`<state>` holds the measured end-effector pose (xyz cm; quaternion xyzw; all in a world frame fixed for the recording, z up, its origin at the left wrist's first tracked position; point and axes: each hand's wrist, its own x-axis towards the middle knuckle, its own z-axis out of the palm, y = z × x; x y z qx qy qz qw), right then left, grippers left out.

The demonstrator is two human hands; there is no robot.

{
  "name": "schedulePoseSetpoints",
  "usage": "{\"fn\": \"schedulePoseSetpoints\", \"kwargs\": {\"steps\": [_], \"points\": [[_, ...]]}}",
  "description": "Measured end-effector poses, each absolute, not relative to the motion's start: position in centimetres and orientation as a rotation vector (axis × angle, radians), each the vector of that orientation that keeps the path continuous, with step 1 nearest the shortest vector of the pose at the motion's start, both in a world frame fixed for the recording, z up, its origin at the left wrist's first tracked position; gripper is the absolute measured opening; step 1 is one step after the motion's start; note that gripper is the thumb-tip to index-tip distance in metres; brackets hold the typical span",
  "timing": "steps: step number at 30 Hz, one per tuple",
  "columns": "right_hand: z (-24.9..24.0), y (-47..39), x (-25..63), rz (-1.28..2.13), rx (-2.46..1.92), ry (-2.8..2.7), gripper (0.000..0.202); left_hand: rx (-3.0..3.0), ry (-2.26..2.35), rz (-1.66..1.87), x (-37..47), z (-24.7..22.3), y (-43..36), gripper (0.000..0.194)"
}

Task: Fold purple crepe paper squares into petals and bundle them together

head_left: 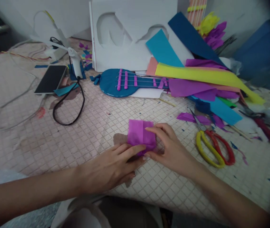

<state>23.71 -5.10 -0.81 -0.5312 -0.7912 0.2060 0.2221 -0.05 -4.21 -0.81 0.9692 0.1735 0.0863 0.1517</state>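
Note:
A small folded piece of purple crepe paper (138, 133) lies on the quilted pink table cover (97, 120) near the front edge. My left hand (111, 167) presses its lower edge with fingertips. My right hand (170, 148) pinches the paper's right side, index finger lying across its top. Both hands hold the same piece flat against the cover.
Yellow-and-red scissors (211, 145) lie to the right of my hands. Behind are a blue paper guitar (123, 83) with purple strips, a heap of coloured paper sheets (196, 76), a white foam board (130, 31), a phone (51, 79) and a black cable (68, 107).

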Motion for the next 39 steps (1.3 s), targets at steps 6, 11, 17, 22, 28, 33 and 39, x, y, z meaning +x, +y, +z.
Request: {"fn": "schedulePoseSetpoints", "kwargs": {"steps": [6, 11, 17, 22, 28, 33, 39], "points": [[-1.0, -4.3, 24.6, 0.584, -1.568, -2.072, 0.046, 2.764, 0.475, 0.234, -0.1, -0.9, -4.3, 0.045], [-0.9, -3.8, 25.3, 0.636, -1.481, -2.079, 0.036, 2.781, 0.494, 0.24, -0.1, -0.9, -4.4, 0.044], [-0.7, -4.1, 25.2, 0.611, -1.397, -1.984, 0.031, 2.77, 0.534, 0.215, -0.2, -0.7, -4.6, 0.045], [1.0, -5.3, 24.6, 0.586, -1.113, -2.036, 0.015, 2.77, 0.55, 0.213, -0.2, -1.0, -4.6, 0.048], [0.9, -5.1, 24.4, 1.017, -1.283, -2.152, 0.013, 2.788, 0.564, 0.186, -0.1, -0.9, -4.5, 0.047], [0.1, -4.4, 25.0, 0.907, -1.445, -1.905, 0.012, 2.826, 0.578, 0.232, -0.2, -1.2, -4.7, 0.048], [-0.9, -3.9, 25.4, 0.799, -1.449, -1.742, 0.012, 2.765, 0.604, 0.196, 0.0, -0.8, -4.2, 0.049]]}}
